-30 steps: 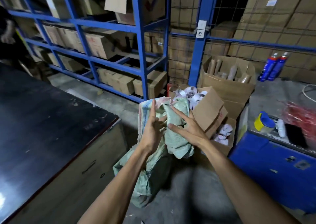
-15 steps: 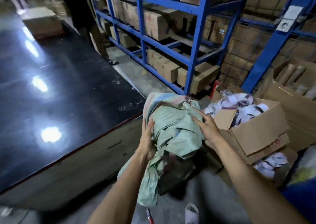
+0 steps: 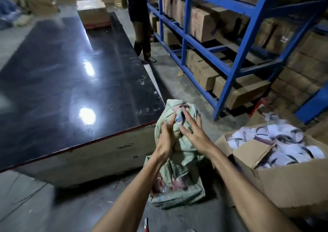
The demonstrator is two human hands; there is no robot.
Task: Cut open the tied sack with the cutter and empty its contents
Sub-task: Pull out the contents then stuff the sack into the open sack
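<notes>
A limp, pale green woven sack hangs crumpled in front of me, its lower end near the concrete floor. My left hand grips the bunched upper part of the sack. My right hand presses on the sack with fingers spread, just right of the left hand. A thin red and white object, possibly the cutter, lies on the floor at the bottom edge, below my arms.
A large table with a glossy black top stands at the left, its corner close to the sack. An open cardboard box with white rolls sits at the right. Blue racking holds cartons behind. A person's legs stand in the aisle.
The view has swung left, from the boxes and blue cabinet toward the black table. The sack has been gathered tighter, and both hands have shifted on its upper part.
</notes>
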